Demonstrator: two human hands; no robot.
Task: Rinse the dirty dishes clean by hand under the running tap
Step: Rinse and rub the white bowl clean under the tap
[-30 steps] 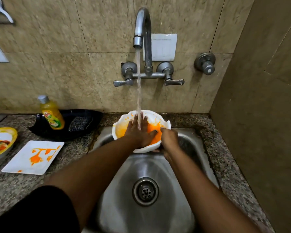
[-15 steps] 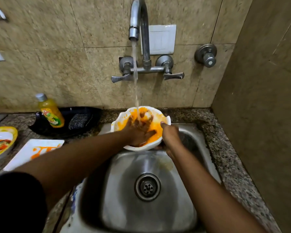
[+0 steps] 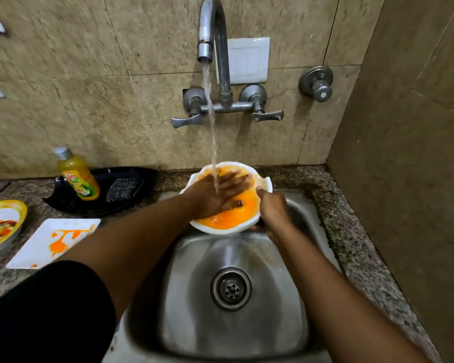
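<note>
A white scalloped bowl [image 3: 266, 185] full of orange water is held over the back of the steel sink [image 3: 299, 297]. My right hand [image 3: 273, 213] grips its right rim, thumb on the edge. My left hand [image 3: 215, 195] lies flat inside the bowl with fingers spread, partly under the orange water. The tap [image 3: 212, 35] runs, and its stream lands on the back of my left hand. On the counter at left lie a white square plate [image 3: 37, 247] with orange smears and a yellow-rimmed plate [image 3: 3, 226] with food remains.
A yellow dish-soap bottle [image 3: 76, 176] and a steel scrubber [image 3: 122, 189] sit on a black tray [image 3: 147, 176] left of the sink. The wall stands close on the right. The drain [image 3: 231, 288] lies in the sink's middle. Granite counter [image 3: 351, 231] surrounds the basin.
My left hand has uncurled and now lies flat with fingers spread across the bowl. The orange water in the bowl has risen. The view has shifted slightly.
</note>
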